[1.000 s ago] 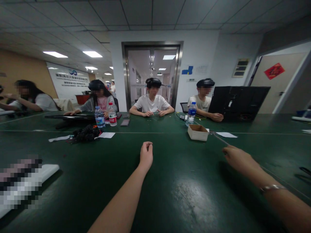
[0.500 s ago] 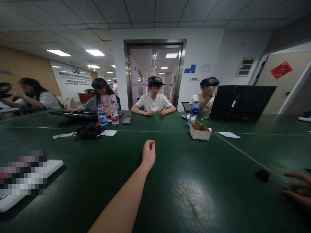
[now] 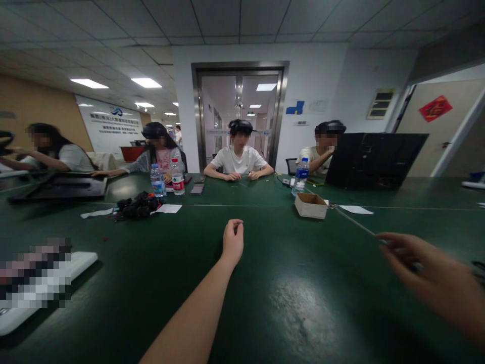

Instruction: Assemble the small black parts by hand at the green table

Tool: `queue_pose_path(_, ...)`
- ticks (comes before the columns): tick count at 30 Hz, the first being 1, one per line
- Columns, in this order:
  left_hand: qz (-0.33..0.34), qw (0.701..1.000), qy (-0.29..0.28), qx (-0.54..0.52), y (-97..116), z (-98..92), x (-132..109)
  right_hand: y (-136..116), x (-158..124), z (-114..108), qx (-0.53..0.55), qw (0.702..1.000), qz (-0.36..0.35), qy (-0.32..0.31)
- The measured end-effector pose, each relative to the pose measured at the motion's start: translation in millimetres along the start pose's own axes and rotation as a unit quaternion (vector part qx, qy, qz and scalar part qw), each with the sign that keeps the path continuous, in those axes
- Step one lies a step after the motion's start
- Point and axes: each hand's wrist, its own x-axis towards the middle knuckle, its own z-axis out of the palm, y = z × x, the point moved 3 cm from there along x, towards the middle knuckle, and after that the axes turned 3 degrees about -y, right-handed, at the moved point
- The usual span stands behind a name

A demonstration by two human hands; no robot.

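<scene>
Moved since half a second ago: right hand [image 3: 424, 275], in from the right edge over the green table [image 3: 295, 253]; black flat panel [image 3: 60, 188] on the far left, shifted further left beside a co-worker's outstretched arm [image 3: 115, 172].
Dark item: small, blackish, one pale glint [image 3: 417, 266]; inside the right hand, above the table; too blurred to identify. A dark piece seen lying near this spot earlier no longer shows on the tabletop.
Right fingers: bent around the dark item, thumb opposite; edges smeared by motion.
Left hand [image 3: 233, 241]: same place as before, near mid-table; fingers curled together, thumb close by. Cannot tell whether anything is pinched there.
Wall sign [image 3: 111, 121]: blue swirl logo over rows of Chinese lettering, only partly legible.
Red diamond [image 3: 435, 108]: on the door at right, one large character, not readable with certainty.
Bottle labels: red-capped bottle [image 3: 178, 178], red and white; blue-capped bottle [image 3: 158, 182] beside it, pale blue; third bottle [image 3: 301, 174], deep blue. Print too small.
Open box [image 3: 309, 208]: pale outside, brown inside, just in front of the third bottle; its floor is mostly hidden.
</scene>
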Motion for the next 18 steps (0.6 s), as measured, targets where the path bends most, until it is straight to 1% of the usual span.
queue_pose_path(2,0.001,1.0,-0.003,-0.004,2,0.5,-2,-67,3,20,0.123,0.988,-0.045,-0.086)
queue_pose_path(4,0.007,1.0,-0.002,-0.014,4,1.0,-3,-124,4,54,0.207,0.955,-0.086,-0.193)
queue_pose_path(6,0.023,0.999,0.005,-0.024,5,1.6,-2,-165,5,92,0.263,0.923,-0.092,-0.265)
queue_pose_path(7,0.034,0.999,0.011,-0.027,5,1.8,-1,-181,7,110,0.283,0.915,-0.083,-0.277)
queue_pose_path(8,0.046,0.998,0.019,-0.029,5,1.9,0,-195,9,126,0.3,0.912,-0.077,-0.27)
queue_pose_path(10,0.061,0.997,0.029,-0.033,4,1.7,3,-217,16,152,0.338,0.903,-0.067,-0.254)
queue_pose_path(12,0.054,0.997,0.04,-0.045,2,0.7,6,-233,23,170,0.374,0.894,-0.062,-0.239)
queue_pose_path(15,0.03,0.997,0.039,-0.066,1,0.0,8,-243,31,183,0.409,0.889,-0.06,-0.196)
queue_pose_path(18,0.034,0.997,-0.001,-0.064,2,3.7,7,-239,33,187,0.424,0.889,-0.036,-0.169)
